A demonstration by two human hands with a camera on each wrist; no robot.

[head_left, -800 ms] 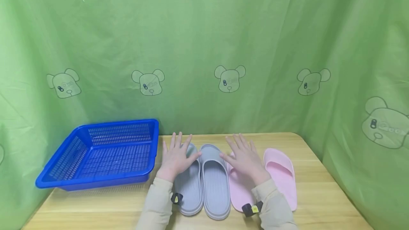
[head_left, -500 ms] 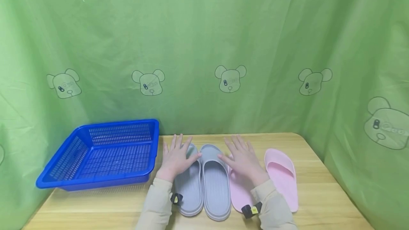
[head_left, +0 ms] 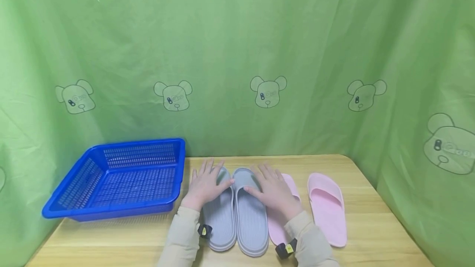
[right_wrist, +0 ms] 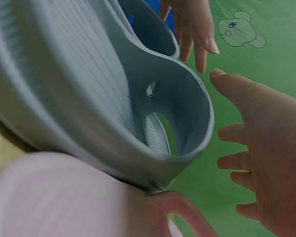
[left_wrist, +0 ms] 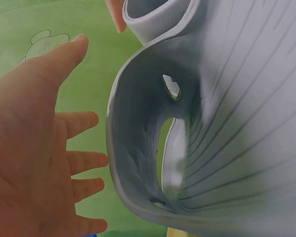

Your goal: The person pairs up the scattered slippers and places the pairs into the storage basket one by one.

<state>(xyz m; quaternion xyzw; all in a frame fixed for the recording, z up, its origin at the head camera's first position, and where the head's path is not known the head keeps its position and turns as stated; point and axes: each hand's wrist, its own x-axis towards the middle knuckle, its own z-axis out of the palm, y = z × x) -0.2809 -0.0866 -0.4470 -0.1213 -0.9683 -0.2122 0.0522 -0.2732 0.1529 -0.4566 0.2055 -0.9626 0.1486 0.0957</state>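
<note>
Two grey slippers stand side by side on the table, toes pointing away. My left hand (head_left: 205, 185) hovers palm down over the toe of the left grey slipper (head_left: 219, 228), fingers spread. Over the right grey slipper (head_left: 253, 226) and the neighbouring pink slipper (head_left: 275, 228) is my right hand (head_left: 274, 190), its fingers extended too. In the left wrist view the left hand (left_wrist: 34, 148) is beside the grey strap (left_wrist: 133, 138) and grips nothing. The right wrist view has the right hand (right_wrist: 278, 153) with nothing held, apart from the grey slipper (right_wrist: 84, 89).
A second pink slipper (head_left: 328, 213) lies to the right, angled slightly. On the left is a blue plastic basket (head_left: 111, 211) with slotted walls. The wooden table (head_left: 375, 234) is enclosed by a green curtain (head_left: 222, 44) printed with bear heads.
My right hand has shifted left and slightly nearer, from over the pink slipper toward the right grey one, uncovering the pink strap. The left hand has drawn back slightly. The slippers have stayed put.
</note>
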